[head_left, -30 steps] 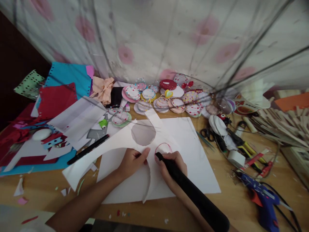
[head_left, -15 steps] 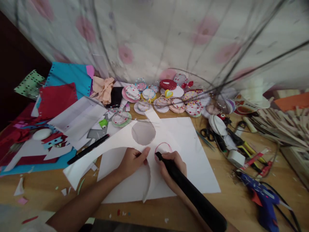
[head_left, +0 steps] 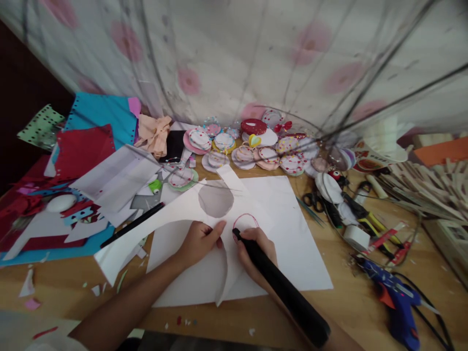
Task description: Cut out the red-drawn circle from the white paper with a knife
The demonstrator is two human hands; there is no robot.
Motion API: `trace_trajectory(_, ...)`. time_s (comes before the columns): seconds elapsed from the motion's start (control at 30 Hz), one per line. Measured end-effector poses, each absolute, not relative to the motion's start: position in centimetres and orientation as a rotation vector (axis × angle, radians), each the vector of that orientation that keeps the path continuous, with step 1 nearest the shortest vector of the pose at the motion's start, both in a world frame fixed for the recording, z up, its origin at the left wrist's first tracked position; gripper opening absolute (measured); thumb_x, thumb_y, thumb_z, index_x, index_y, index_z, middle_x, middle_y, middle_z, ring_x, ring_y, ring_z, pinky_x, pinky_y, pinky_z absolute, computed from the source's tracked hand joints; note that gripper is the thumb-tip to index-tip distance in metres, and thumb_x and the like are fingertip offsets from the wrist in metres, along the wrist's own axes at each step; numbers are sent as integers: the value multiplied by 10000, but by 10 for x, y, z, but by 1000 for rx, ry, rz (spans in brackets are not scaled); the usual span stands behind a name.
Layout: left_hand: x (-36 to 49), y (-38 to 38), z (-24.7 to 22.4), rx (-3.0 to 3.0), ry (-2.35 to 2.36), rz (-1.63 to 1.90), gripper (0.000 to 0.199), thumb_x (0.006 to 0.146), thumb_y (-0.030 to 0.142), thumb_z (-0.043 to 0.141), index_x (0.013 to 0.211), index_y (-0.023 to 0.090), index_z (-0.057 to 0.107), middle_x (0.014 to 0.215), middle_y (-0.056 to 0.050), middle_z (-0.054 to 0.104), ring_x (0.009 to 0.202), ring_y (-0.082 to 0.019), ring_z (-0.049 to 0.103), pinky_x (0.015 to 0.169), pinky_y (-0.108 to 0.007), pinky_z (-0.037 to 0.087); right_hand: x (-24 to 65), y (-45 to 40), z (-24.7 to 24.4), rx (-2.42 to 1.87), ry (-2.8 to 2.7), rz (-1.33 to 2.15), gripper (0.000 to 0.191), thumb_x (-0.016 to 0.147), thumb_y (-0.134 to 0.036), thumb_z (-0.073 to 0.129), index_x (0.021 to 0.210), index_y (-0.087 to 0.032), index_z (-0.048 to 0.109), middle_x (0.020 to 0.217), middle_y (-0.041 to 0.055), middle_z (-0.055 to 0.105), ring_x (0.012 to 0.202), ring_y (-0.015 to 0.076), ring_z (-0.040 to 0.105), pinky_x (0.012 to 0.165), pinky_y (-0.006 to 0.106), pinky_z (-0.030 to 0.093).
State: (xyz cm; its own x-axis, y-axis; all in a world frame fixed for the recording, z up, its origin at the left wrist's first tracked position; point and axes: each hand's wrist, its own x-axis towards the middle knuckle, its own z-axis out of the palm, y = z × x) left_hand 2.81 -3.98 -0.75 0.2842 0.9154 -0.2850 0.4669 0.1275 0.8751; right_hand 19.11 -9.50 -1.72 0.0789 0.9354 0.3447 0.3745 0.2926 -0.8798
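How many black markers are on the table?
2. One black marker is in the right hand, tip at the red circle. The other marker lies left of the left hand. More may hide under scraps.

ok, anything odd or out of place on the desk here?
Nothing spilled or broken. The white sheet under the left hand has a round hole cut out and a cut flap curling up at its near edge. The right hand holds a black marker at a red circle. Paper scraps litter the wooden table.
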Motion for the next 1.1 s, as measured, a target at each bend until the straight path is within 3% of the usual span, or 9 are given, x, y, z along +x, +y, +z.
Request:
trace_trajectory(0.3,27,-39,-7,1504,1303,546,611,834,572,423,451,138,619,346,30,414,373,-88,417,434,-207,314,193,-95,-21,-1319,-1477,711,122,752,-156,557,843,-218,505,690,8,613,611,159,601,509,255,459)
trace_trajectory(0.47,25,-39,-10,1477,1287,525,606,844,565,420,474,134,630,362,32,418,378,-84,418,435,-204,315,194,-95,-22,-1283,-1487,737,121,760,-162,552,852,-216,495,693,-6,598,548,133,557,495,252,438)
trace_trajectory(1.1,26,-38,-9,1449,1274,525,611,839,578,417,479,134,632,362,29,424,381,-88,418,441,-208,319,194,-94,-22,-1247,-1486,738,116,761,-162,543,852,-224,505,738,15,605,592,143,568,528,265,445)
